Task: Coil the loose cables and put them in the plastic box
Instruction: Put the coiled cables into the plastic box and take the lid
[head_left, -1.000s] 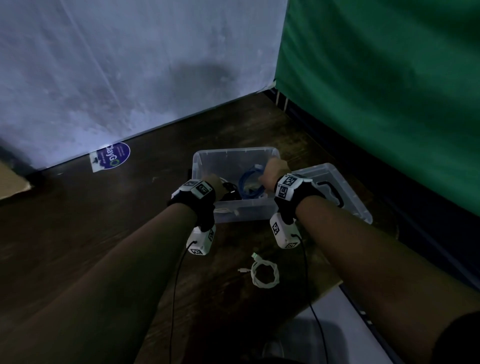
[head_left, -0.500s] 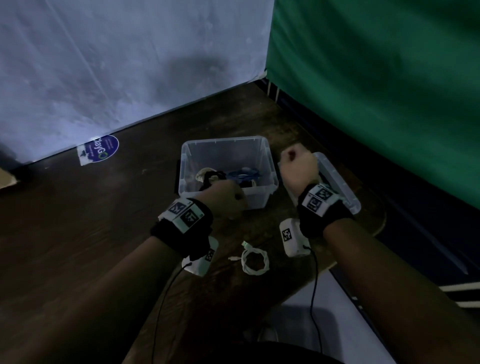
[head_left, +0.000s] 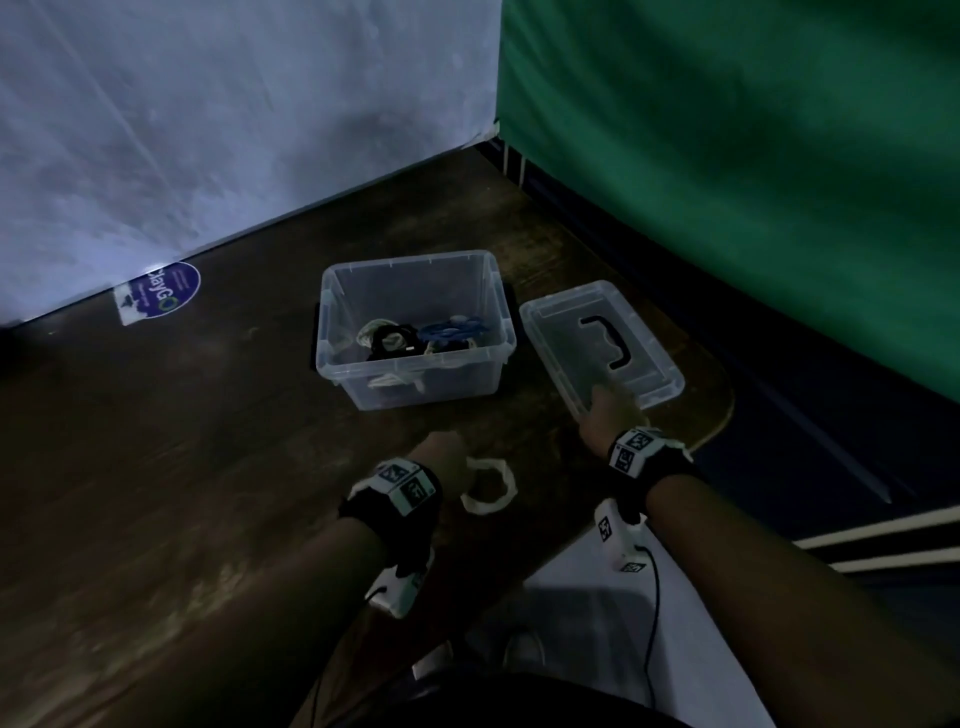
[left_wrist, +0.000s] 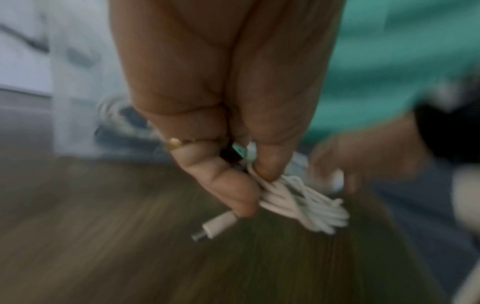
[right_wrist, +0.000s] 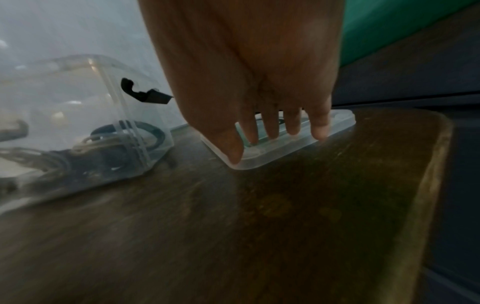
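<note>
Already the left hand (left_wrist: 221, 131) has its thumb and fingers (left_wrist: 233, 195) pinched round the white cable (left_wrist: 298, 203), which is wound into a small bundle; one plug end sticks out below the fingertips, toward the wooden tabletop (head_left: 208, 467). Seen from the head camera, the loop of that cable (head_left: 491, 486) hangs out to the right of the hand (head_left: 441, 452), low over the table.

From this grip the plastic box (head_left: 415, 384) lies straight ahead and a little to the right, near but not touching, its open mouth facing up. Black, blue and pale coils (head_left: 415, 335) already lie on its floor. The left hand is the nearer of the two to the box, so I judge the carry is a short lift forward and over the near wall.

Farther right, the right hand (head_left: 610, 415) lies with its fingers (right_wrist: 293, 123) nearly straight and spread on the near edge of the clear lid (head_left: 597, 343), holding nothing. The lid sits flat just beside the box, handle up, its long side running away from the person toward the green curtain (head_left: 753, 182).
</note>
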